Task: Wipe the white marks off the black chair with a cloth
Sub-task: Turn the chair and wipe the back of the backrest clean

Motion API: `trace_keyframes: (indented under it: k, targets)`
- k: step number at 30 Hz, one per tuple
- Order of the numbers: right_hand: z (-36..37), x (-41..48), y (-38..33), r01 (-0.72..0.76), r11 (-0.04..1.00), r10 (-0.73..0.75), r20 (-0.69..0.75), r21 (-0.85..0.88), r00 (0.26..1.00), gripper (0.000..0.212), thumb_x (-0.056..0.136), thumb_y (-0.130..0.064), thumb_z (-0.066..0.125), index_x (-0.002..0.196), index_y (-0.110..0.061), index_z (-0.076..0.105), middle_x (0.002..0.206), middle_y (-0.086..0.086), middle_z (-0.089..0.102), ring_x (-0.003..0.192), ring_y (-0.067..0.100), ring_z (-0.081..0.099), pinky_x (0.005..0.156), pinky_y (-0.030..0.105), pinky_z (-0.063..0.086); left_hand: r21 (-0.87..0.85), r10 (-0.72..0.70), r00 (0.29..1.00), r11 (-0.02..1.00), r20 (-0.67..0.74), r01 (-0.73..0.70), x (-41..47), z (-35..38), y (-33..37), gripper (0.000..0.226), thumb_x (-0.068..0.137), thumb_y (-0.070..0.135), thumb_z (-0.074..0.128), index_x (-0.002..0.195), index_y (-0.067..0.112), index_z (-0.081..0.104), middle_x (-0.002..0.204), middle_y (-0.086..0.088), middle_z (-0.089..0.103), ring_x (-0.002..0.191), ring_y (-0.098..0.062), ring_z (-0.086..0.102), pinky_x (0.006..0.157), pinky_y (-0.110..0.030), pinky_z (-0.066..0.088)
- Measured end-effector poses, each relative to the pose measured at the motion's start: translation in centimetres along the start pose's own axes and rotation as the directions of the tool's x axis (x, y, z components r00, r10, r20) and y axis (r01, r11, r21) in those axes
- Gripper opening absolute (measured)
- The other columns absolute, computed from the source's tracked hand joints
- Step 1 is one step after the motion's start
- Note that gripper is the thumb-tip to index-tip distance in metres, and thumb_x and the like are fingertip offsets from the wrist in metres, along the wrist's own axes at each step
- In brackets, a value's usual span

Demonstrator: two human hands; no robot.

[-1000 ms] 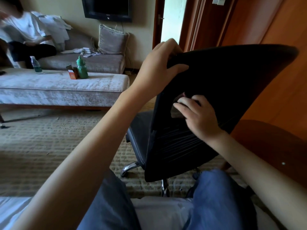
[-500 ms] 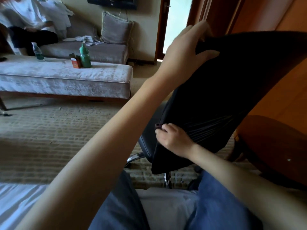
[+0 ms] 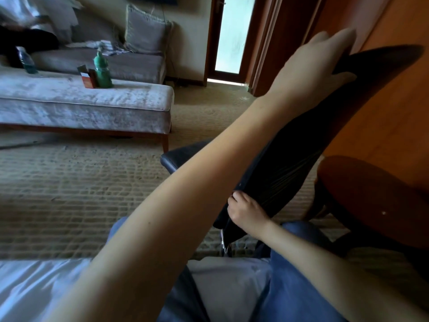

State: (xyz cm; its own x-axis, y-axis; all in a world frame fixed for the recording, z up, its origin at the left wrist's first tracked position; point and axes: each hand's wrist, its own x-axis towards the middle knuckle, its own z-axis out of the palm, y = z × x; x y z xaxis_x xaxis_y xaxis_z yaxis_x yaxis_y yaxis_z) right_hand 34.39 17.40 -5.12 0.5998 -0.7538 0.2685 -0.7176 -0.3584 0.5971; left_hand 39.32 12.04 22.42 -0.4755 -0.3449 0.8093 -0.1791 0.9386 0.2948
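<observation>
The black chair's backrest (image 3: 313, 140) leans toward me at the right, and its seat (image 3: 183, 156) shows behind my forearm. My left hand (image 3: 315, 66) grips the backrest's top edge, fingers over the far side and thumb on the near side. My right hand (image 3: 246, 210) is curled tight against the lower edge of the backrest. The cloth is hidden inside that fist. I see no white marks on the dark mesh from here.
A round brown wooden table (image 3: 371, 194) stands close to the right of the chair, with a wooden wall behind it. An upholstered grey bench (image 3: 81, 101) carries a green bottle (image 3: 102, 70). A person (image 3: 23, 26) sits on the far sofa. My knees in blue jeans (image 3: 301, 275) are below the chair.
My right hand slid down the backrest from its middle to its lower edge. The view swung left and the backrest tilted further, with my left hand staying on the top edge.
</observation>
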Motion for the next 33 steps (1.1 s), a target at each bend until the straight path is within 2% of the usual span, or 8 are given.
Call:
trace_keyframes:
  k: [3,7,11,16,20,24,28,33]
  targets:
    - [-0.5,-0.5,0.1,0.044,0.993,-0.05,0.052,0.109,0.997,0.017,0.055,-0.006,0.082,0.057,-0.014,0.067,0.063,0.002,0.06,0.072,0.023,0.057,0.072,0.031,0.052,0.014,-0.002,1.0,1.0,0.022,0.002,0.1,0.3,0.4,0.036,0.089,0.031,0.061,0.117,0.011,0.051,0.096,0.006,0.041,0.084,-0.005,0.043,0.061,-0.005,0.037]
    - [-2.5,-3.2,5.0,0.015,0.965,0.034,-0.18,0.264,0.983,0.032,0.094,0.0,0.042,0.078,-0.007,0.069,0.089,0.007,0.067,0.073,0.027,0.05,0.064,0.036,0.049,-0.029,-0.027,1.0,0.999,-0.002,0.027,-0.6,-0.2,0.1,0.03,0.084,0.026,0.065,0.102,0.005,0.055,0.092,0.002,0.048,0.08,-0.012,0.049,0.062,-0.01,0.036]
    - [-6.1,-4.4,11.1,-0.112,0.963,0.204,-0.39,0.246,0.898,0.039,0.099,0.0,0.028,0.106,-0.003,0.067,0.114,0.011,0.062,0.085,0.031,0.049,0.079,0.037,0.045,-0.107,-0.075,0.993,0.992,-0.096,0.065,-2.1,-1.7,-0.8,0.027,0.079,0.022,0.067,0.094,0.002,0.058,0.089,-0.003,0.053,0.08,-0.017,0.054,0.071,-0.028,0.048]
    - [-8.6,-0.6,14.3,-0.223,0.904,0.404,-0.559,0.364,0.724,0.033,0.085,0.004,0.052,0.115,-0.003,0.063,0.116,0.012,0.041,0.102,0.032,0.045,0.092,0.037,0.04,-0.153,-0.293,0.919,0.953,-0.265,0.26,-6.7,-2.5,-3.5,0.03,0.082,0.024,0.068,0.103,0.004,0.059,0.098,-0.003,0.058,0.084,-0.003,0.054,0.077,-0.011,0.044]
    - [-4.6,3.0,10.0,-0.162,0.917,0.352,-0.548,0.364,0.759,0.037,0.088,0.002,0.057,0.123,-0.007,0.056,0.117,0.011,0.044,0.098,0.032,0.051,0.092,0.037,0.042,-0.192,-0.474,0.852,0.878,-0.223,0.439,-10.6,-2.4,-6.2,0.028,0.087,0.025,0.064,0.108,0.008,0.059,0.101,-0.007,0.063,0.086,-0.011,0.06,0.076,-0.019,0.05]
    - [-0.8,4.7,5.7,-0.053,0.932,0.24,-0.503,0.357,0.83,0.036,0.102,-0.005,0.035,0.105,-0.002,0.07,0.111,0.009,0.05,0.089,0.026,0.05,0.081,0.036,0.044,-0.194,-0.524,0.807,0.851,-0.272,0.488,-10.8,-3.6,-7.2,0.021,0.09,0.022,0.06,0.105,0.007,0.058,0.098,-0.008,0.064,0.082,-0.01,0.06,0.072,-0.017,0.048]
    - [0.7,5.9,4.5,0.182,0.964,-0.085,-0.426,0.193,0.901,0.017,0.094,-0.004,0.054,0.086,-0.004,0.069,0.093,0.008,0.065,0.078,0.023,0.055,0.067,0.037,0.05,-0.223,-0.539,0.804,0.84,-0.25,0.494,-11.2,-4.8,-8.3,0.017,0.091,0.015,0.058,0.107,0.007,0.058,0.092,0.003,0.062,0.072,0.008,0.057,0.066,-0.008,0.043]
    - [-6.3,9.4,8.9,0.025,0.98,0.107,-0.632,0.197,0.768,0.021,0.095,-0.008,0.053,0.085,-0.006,0.071,0.091,0.01,0.068,0.078,0.026,0.056,0.069,0.037,0.047,-0.245,-0.541,0.791,0.839,-0.286,0.485,-11.2,-5.1,-9.0,0.017,0.092,0.015,0.057,0.106,0.006,0.057,0.085,0.01,0.06,0.07,0.008,0.057,0.064,-0.008,0.042]
